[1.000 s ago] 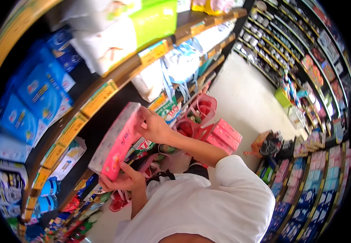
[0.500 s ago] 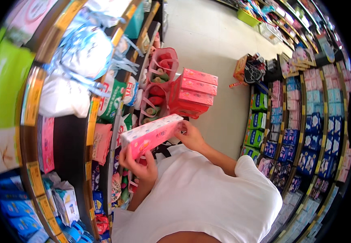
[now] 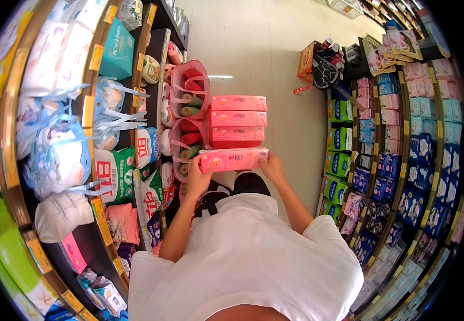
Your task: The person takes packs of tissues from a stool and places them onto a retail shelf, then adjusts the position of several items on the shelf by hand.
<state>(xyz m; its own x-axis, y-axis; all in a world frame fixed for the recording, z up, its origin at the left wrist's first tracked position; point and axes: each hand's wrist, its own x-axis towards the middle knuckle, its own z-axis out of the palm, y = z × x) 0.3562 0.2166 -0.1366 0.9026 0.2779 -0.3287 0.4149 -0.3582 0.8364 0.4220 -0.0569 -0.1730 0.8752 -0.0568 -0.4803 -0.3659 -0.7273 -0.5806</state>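
Head view: three pink packs (image 3: pixel 238 121) are seen stacked flat on the floor (image 3: pixel 274 59). A fourth pink pack (image 3: pixel 233 159), long, rectangular and wrapped in glossy film, is held level just above the stack, not yet set down. Its near end is clasped by the left hand (image 3: pixel 198 179), its other end by the right hand (image 3: pixel 272 167). Beside the stack, soft bagged goods fill the shelves (image 3: pixel 90 128).

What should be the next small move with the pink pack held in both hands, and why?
Probably lower the pink pack onto the stack of pink packs just ahead. The left hand and right hand grip its two ends, level and lined up with that stack.
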